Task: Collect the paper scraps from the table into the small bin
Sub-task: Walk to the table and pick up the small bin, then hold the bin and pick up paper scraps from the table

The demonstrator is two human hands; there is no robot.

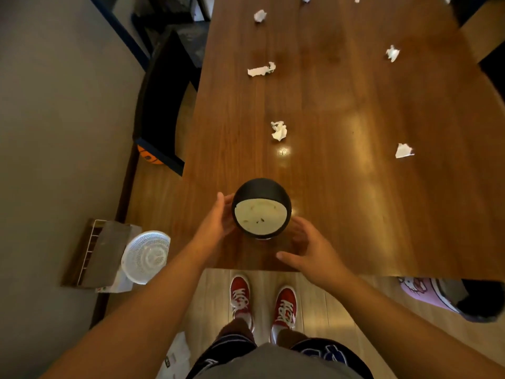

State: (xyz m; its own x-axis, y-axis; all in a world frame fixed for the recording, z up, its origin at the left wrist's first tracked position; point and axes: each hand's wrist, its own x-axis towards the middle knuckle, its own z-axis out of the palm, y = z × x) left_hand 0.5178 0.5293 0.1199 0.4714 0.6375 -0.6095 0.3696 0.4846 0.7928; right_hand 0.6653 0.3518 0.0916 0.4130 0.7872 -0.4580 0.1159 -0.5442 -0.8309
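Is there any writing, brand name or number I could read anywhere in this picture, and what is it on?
None can be read.
Shorts: large white lettering, cut off and blurred.
Paper on the floor: small print, too blurred.
Pink slipper: a cartoon cat face, no words.
Small bin, paper scraps: no text visible.

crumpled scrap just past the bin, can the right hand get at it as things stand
Probably yes: the right hand is open beside the bin, and bare table lies between it and the scrap.
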